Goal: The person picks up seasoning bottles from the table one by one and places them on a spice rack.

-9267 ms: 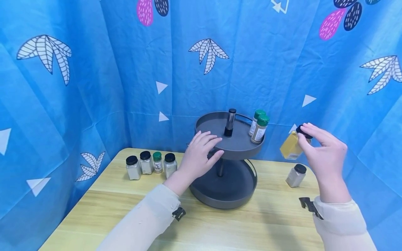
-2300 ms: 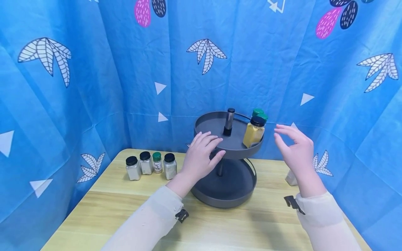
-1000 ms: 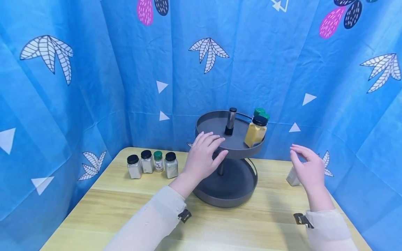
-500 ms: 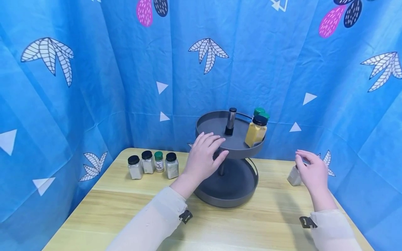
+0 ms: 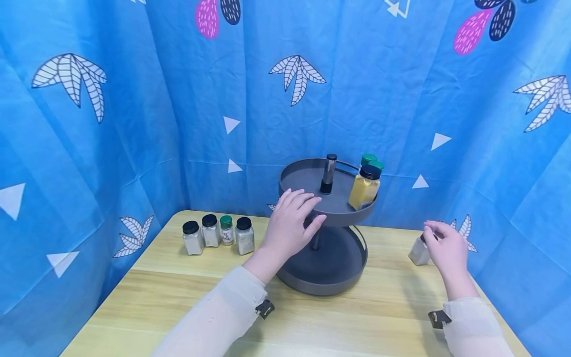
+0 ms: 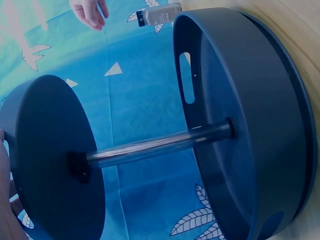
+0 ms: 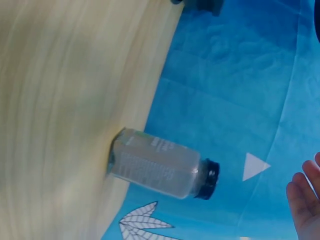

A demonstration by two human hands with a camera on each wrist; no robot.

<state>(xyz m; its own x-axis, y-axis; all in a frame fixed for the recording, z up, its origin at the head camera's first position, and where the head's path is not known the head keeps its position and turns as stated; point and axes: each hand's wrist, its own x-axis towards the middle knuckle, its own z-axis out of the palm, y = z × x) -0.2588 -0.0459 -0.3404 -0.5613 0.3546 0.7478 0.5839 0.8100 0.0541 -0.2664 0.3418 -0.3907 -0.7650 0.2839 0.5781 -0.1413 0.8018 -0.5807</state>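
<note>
A dark grey two-tier turntable [image 5: 327, 288] stands mid-table, its upper tier joined to the lower by a metal post. My left hand [image 5: 287, 225] is at the upper tier's left rim, fingers extended over the edge and thumb in front of the wall. At right, a clear jar with a black cap and pale contents [image 5: 419, 252] stands on the table. My right hand [image 5: 446, 248] hovers beside its cap, partly covering it in the head view; in the right wrist view the fingers [image 7: 305, 195] are apart from the jar [image 7: 157, 162] and hold nothing.
On the upper tier stand a yellow-filled, black-capped jar [image 5: 364, 191] and two green-capped bottles [image 5: 369, 158] behind it. Several spice jars [image 5: 218, 235] form a row at the table's left back. A blue patterned curtain [image 5: 267, 124] hangs behind and at the sides.
The yellow jar went from my right hand onto the upper tier, before the green-capped bottles. My right hand then moved right and down to the jar on the table. My left hand stayed nearly still.
</note>
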